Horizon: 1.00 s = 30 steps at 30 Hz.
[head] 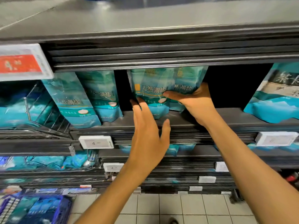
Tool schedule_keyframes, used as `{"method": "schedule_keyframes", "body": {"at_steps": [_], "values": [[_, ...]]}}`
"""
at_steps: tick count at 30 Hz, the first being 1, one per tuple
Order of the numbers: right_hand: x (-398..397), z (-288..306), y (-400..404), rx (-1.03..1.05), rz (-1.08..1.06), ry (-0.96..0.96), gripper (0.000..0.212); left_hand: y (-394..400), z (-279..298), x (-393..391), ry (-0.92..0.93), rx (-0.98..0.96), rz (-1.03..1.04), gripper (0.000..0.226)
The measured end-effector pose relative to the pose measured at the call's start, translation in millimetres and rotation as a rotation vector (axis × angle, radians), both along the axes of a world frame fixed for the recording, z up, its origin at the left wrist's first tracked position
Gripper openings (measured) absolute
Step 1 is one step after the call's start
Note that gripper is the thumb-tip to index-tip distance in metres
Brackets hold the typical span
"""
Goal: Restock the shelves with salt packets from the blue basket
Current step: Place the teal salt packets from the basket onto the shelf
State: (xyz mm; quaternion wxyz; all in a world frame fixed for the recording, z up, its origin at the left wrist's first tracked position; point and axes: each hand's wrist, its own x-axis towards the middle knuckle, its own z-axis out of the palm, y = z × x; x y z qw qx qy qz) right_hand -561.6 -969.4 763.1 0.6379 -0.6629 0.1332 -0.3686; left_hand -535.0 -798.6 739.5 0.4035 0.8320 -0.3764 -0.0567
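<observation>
On shelf (226, 115), right hand (196, 101) gripping two salt packets (150, 88), left hand (149, 126) open

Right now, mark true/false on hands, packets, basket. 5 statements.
1. The right hand grips the teal salt packets on the shelf. True.
2. The left hand is closed around a packet. False: its fingers are spread open, only its fingertips at the packets.
3. The blue basket sits at lower left and holds packets. True.
4. The held packets lie flat. False: they stand upright.
5. The slot right of the held packets is full. False: it is a dark gap.
</observation>
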Motion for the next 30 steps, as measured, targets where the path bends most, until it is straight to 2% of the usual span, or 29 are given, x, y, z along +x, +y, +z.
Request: {"method": "schedule_keyframes", "body": {"at_steps": [2, 7, 17, 20, 25, 27, 30], "values": [[7.2, 0.4, 6.6, -0.020, -0.001, -0.008, 0.039, 7.6, -3.0, -2.0, -0.046, 0.004, 0.013, 0.083], [26.6, -1.5, 24.7, -0.029, 0.025, -0.020, 0.038, 20.8, -11.3, -0.4, -0.209, 0.069, 0.018, 0.084], [54.9, -2.4, 38.1, -0.053, 0.028, 0.007, 0.037, 36.9, -17.0, 8.3, -0.248, 0.034, -0.009, 0.086], [50.3, -4.1, 27.4, -0.107, 0.068, 0.104, 0.039, 38.6, -17.6, 10.0, -0.227, 0.017, -0.011, 0.085], [36.2, -9.4, 11.3, -0.241, 0.174, 0.405, 0.040, 39.6, -17.6, 12.1, -0.216, 0.005, -0.001, 0.082], [33.8, -8.0, 8.8, -0.262, 0.160, 0.449, 0.036, 39.9, -16.4, 11.7, -0.197, 0.014, 0.000, 0.084], [28.5, -4.5, 6.6, -0.232, 0.133, 0.431, 0.042, 41.7, -15.7, 11.8, -0.173, 0.009, 0.001, 0.084]]}}
